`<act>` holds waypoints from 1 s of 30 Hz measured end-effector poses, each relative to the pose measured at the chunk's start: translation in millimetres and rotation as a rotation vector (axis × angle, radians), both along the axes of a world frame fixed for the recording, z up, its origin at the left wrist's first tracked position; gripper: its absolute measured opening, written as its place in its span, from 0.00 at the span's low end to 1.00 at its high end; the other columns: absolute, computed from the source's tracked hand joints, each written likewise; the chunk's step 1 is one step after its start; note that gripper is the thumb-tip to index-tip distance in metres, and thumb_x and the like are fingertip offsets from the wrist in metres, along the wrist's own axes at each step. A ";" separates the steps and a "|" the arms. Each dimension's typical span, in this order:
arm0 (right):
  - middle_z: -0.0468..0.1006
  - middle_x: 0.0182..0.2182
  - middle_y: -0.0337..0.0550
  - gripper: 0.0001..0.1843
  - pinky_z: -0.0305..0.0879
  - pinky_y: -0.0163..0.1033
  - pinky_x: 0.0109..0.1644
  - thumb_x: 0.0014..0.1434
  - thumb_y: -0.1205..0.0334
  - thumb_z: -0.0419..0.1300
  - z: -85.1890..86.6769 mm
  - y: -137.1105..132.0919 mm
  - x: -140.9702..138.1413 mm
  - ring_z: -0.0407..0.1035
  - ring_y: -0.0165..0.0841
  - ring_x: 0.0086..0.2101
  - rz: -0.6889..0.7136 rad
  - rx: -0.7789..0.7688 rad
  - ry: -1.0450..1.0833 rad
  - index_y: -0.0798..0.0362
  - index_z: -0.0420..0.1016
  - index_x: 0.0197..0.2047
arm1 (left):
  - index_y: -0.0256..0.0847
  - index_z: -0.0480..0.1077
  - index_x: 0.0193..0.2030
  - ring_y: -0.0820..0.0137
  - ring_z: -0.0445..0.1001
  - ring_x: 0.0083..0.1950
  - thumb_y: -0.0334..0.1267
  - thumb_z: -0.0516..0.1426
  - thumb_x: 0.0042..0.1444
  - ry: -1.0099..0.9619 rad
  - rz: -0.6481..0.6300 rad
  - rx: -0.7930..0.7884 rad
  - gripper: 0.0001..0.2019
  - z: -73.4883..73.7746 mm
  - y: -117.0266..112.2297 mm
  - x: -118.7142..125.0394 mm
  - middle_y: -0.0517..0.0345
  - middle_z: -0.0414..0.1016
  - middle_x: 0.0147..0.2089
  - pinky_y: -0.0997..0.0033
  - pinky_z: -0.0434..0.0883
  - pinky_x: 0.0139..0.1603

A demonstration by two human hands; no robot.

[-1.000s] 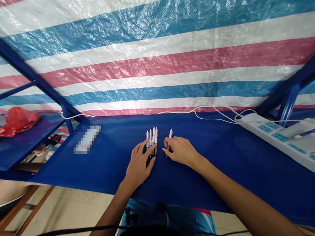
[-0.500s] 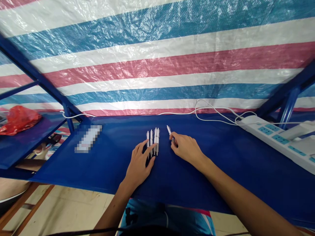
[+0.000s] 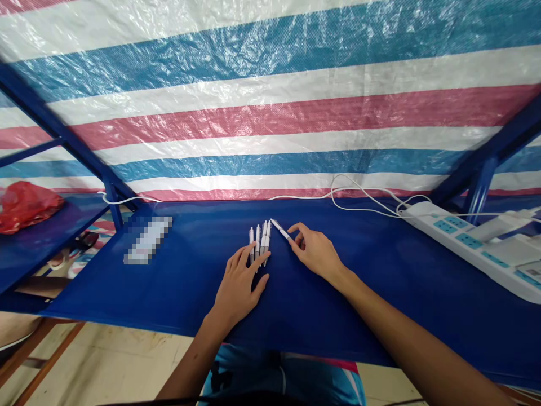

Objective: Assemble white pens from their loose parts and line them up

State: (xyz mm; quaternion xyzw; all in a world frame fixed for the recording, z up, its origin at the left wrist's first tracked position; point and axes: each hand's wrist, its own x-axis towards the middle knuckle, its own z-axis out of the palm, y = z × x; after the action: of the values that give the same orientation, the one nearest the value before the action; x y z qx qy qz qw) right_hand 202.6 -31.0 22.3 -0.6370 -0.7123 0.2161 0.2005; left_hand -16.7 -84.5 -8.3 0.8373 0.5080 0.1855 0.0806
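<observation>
Several white pens [image 3: 258, 239] lie side by side on the blue tabletop [image 3: 194, 248], pointing away from me. My left hand [image 3: 242, 282] is open, its fingers spread and resting on the lower part of that row. Just to the right, my right hand [image 3: 316, 251] pinches one more white pen [image 3: 280, 229] near its lower end. This pen slants up to the left, and its far tip is beside the tops of the others. The lower ends of some pens are hidden under my left fingers.
A white power strip [image 3: 477, 248] with plugs stands on the right, its white cable [image 3: 363, 189] looping along the back edge. At the left lies a blurred-out item [image 3: 149, 240]. Blue frame posts [image 3: 113, 200] flank the table. A red plastic bag [image 3: 29, 206] sits on the neighbouring table.
My right hand has turned the pen so that its far tip has swung left, close to the row. My left hand stays on the pens. The view has shifted slightly.
</observation>
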 end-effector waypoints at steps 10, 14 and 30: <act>0.81 0.33 0.38 0.12 0.63 0.37 0.37 0.65 0.63 0.58 -0.7 2.7 2.8 0.75 0.35 0.35 -0.006 -0.015 -0.001 0.48 0.74 0.52 | 0.47 0.69 0.59 0.55 0.67 0.65 0.42 0.50 0.69 0.020 0.043 0.074 0.15 5.8 28.1 -19.8 0.48 0.69 0.64 0.50 0.69 0.64; 0.81 0.36 0.42 0.12 0.65 0.37 0.40 0.66 0.64 0.58 0.2 4.8 6.4 0.75 0.36 0.38 0.022 -0.013 -0.075 0.48 0.79 0.50 | 0.47 0.71 0.53 0.56 0.69 0.62 0.40 0.51 0.67 0.059 0.016 0.055 0.12 14.2 54.2 -38.5 0.49 0.71 0.61 0.51 0.70 0.63; 0.79 0.42 0.46 0.10 0.66 0.38 0.42 0.66 0.68 0.57 4.6 10.7 22.9 0.75 0.37 0.42 0.048 -0.033 -0.138 0.51 0.80 0.45 | 0.43 0.70 0.44 0.60 0.70 0.63 0.36 0.44 0.67 -0.064 -0.219 -0.043 0.13 17.3 114.5 -57.7 0.46 0.71 0.61 0.54 0.68 0.65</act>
State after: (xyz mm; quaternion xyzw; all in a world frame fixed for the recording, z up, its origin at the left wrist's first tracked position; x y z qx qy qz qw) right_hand 225.5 -20.2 27.0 -0.6362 -0.7359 0.1881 0.1352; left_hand -74.4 30.0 9.0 0.8795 0.4145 0.1915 0.1345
